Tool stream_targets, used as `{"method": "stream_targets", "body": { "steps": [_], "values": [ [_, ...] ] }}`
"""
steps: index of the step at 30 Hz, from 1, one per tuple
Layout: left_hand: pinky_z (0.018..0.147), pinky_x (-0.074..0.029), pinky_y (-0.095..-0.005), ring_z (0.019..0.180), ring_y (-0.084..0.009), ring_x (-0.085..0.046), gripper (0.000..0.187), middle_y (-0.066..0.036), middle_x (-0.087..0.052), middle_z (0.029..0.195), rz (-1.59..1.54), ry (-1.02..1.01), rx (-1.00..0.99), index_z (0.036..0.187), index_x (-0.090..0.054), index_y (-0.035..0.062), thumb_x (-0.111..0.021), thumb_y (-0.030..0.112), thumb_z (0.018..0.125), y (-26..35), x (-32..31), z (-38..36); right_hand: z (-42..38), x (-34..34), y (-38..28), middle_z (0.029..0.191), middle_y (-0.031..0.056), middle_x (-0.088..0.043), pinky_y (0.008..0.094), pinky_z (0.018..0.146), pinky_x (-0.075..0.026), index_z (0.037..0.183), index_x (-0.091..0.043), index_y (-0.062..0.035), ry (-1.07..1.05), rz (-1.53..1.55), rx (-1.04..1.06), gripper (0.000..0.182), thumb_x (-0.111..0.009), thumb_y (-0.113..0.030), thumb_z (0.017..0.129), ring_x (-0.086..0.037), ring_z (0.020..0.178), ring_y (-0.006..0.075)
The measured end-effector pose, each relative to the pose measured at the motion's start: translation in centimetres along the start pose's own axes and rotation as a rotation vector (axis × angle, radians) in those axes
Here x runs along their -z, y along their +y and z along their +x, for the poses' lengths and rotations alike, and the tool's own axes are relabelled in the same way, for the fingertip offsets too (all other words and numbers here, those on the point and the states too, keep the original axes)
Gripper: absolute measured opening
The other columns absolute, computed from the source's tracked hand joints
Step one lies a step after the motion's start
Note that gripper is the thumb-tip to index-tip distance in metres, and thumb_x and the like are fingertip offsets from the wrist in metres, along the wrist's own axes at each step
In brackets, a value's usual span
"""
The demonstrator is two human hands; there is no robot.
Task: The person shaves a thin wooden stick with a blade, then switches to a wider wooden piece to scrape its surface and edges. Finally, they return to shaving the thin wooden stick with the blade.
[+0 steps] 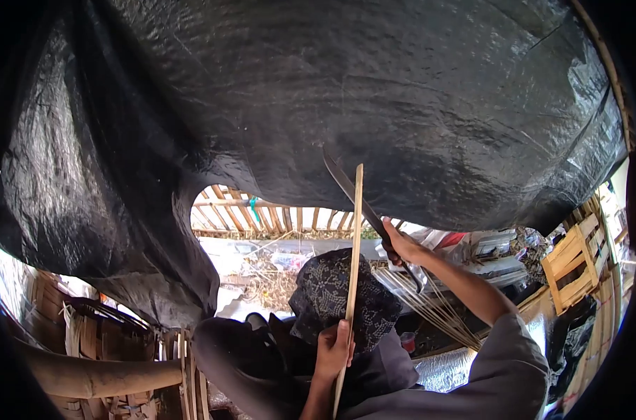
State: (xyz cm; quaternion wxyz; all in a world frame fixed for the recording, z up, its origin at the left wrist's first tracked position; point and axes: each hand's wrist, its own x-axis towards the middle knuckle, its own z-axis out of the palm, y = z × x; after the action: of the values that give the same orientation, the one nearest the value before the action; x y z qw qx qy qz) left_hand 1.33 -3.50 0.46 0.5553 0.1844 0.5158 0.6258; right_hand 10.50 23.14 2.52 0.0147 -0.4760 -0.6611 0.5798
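Under the black sheet: a seated person works with both hands, below dark sheeting [332,105] that spreads across the upper view.
Left hand: the left hand [334,350] is closed round the lower part of a long pale wooden strip [356,259], thumb on the near face, fingers wrapped about it.
Right hand: the right hand [400,246] is curled round the dark handle of a long knife [343,180], its blade slanting up and to the left.
Wooden strip: nearly upright in the view, in front of the patterned cloth [328,283] over the lap, with its lower end running down past the left hand.
Blade and strip: they cross near the upper end of the strip; whether the edge touches the wood is hard to tell from this angle.
Progress: the strip is in one long piece, with no split visible along it; how much of its surface is shaved, and how much is left rough, the view does not settle.
Thin strips: a loose fan of separate thin strips [440,311] lies just beyond the cloth, beside the right forearm.
Round about: a slatted fence [242,213] ahead, a woven crate [570,266] at the right, a thick pole [108,380] at the lower left.
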Motion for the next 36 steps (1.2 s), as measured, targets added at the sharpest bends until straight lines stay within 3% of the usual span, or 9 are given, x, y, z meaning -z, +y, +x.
{"method": "stream_targets", "body": {
  "steps": [8, 12, 15, 18, 21, 26, 28, 30, 36],
  "values": [
    [0.037, -0.034, -0.0193, 0.042, -0.0035, -0.048, 0.030, 0.002, -0.050, 0.051, 0.151, 0.117, -0.101, 0.066, -0.056, 0.0014, -0.066, 0.025, 0.081, 1.5, -0.3, -0.3, -1.8, -1.9, 4.3, 0.042, 0.0015, -0.027, 0.0293, 0.036, -0.023, 0.051, -0.026, -0.0145, -0.148, 0.450, -0.227, 0.072, -0.015, -0.083, 0.071, -0.029, 0.035, 0.0149],
    [0.044, -0.044, -0.0280, 0.046, -0.0172, -0.058, 0.029, -0.009, -0.057, 0.055, 0.848, 0.362, -0.320, 0.072, -0.054, 0.0002, -0.069, 0.025, 0.077, 3.1, -0.6, -1.2, -4.5, -1.2, 4.1, 0.042, 0.0018, -0.027, 0.0287, 0.036, -0.024, 0.052, -0.026, -0.0132, -0.003, 0.642, -0.242, 0.073, -0.017, -0.084, 0.070, -0.027, 0.034, 0.0157],
    [0.046, -0.046, -0.0318, 0.048, -0.0238, -0.059, 0.030, -0.013, -0.058, 0.058, 0.889, 0.296, -0.362, 0.077, -0.055, 0.0000, -0.068, 0.027, 0.077, 3.4, 0.1, -2.5, -6.3, -0.7, 3.6, 0.043, 0.0023, -0.027, 0.0283, 0.037, -0.027, 0.053, -0.025, -0.0129, -0.013, 0.687, -0.224, 0.073, -0.016, -0.083, 0.071, -0.027, 0.034, 0.0157],
    [0.045, -0.046, -0.0283, 0.047, -0.0188, -0.059, 0.029, -0.011, -0.059, 0.059, 0.831, 0.199, -0.368, 0.084, -0.058, -0.0024, -0.064, 0.026, 0.081, 2.7, 1.0, -3.5, -7.6, -1.0, 3.4, 0.043, 0.0029, -0.031, 0.0290, 0.039, -0.030, 0.054, -0.026, -0.0119, 0.025, 0.583, -0.091, 0.070, -0.015, -0.078, 0.076, -0.032, 0.036, 0.0160],
    [0.044, -0.045, -0.0241, 0.047, -0.0129, -0.058, 0.030, -0.009, -0.060, 0.060, 0.493, 0.145, -0.170, 0.093, -0.059, -0.0045, -0.056, 0.025, 0.087, 2.4, 0.9, -3.6, -8.9, -1.5, 2.5, 0.046, 0.0082, -0.042, 0.0323, 0.044, -0.037, 0.055, -0.036, -0.0050, 0.143, -0.021, 0.198, 0.067, -0.016, -0.060, 0.089, -0.046, 0.044, 0.0180],
    [0.042, -0.043, -0.0209, 0.045, -0.0081, -0.055, 0.033, -0.006, -0.059, 0.059, 0.334, 0.097, -0.118, 0.095, -0.060, -0.0051, -0.047, 0.025, 0.092, 2.1, 1.0, -1.9, -9.8, -3.9, -0.5, 0.061, 0.0192, -0.058, 0.0450, 0.061, -0.046, 0.073, -0.065, -0.0020, 0.312, -0.724, 0.688, 0.054, -0.045, -0.051, 0.084, -0.060, 0.069, 0.0382],
    [0.042, -0.042, -0.0209, 0.044, -0.0080, -0.054, 0.035, -0.005, -0.058, 0.058, 0.297, 0.092, -0.132, 0.093, -0.060, -0.0050, -0.045, 0.027, 0.093, 2.2, 0.8, -1.2, -9.5, -5.3, -1.6, 0.060, 0.0200, -0.059, 0.0430, 0.061, -0.049, 0.073, -0.067, -0.0025, 0.381, -0.851, 0.718, 0.058, -0.049, -0.058, 0.079, -0.061, 0.066, 0.0361],
    [0.042, -0.042, -0.0207, 0.045, -0.0077, -0.053, 0.035, -0.005, -0.056, 0.059, 0.231, 0.089, -0.076, 0.093, -0.060, -0.0052, -0.046, 0.027, 0.093, 2.1, 0.8, -0.5, -9.7, -6.1, -3.9, 0.065, 0.0190, -0.060, 0.0442, 0.066, -0.048, 0.078, -0.068, -0.0052, 0.144, -1.130, 0.442, 0.056, -0.051, -0.059, 0.076, -0.061, 0.068, 0.0342],
    [0.043, -0.044, -0.0198, 0.048, -0.0080, -0.055, 0.032, -0.005, -0.056, 0.061, 0.217, 0.072, -0.084, 0.090, -0.057, -0.0044, -0.047, 0.027, 0.092, 0.7, 2.2, -2.5, -7.7, -6.5, -2.4, 0.056, 0.0207, -0.056, 0.0417, 0.055, -0.051, 0.065, -0.065, 0.0000, 0.198, -1.066, 0.560, 0.070, -0.048, -0.068, 0.074, -0.061, 0.057, 0.0319]
  ]
}}
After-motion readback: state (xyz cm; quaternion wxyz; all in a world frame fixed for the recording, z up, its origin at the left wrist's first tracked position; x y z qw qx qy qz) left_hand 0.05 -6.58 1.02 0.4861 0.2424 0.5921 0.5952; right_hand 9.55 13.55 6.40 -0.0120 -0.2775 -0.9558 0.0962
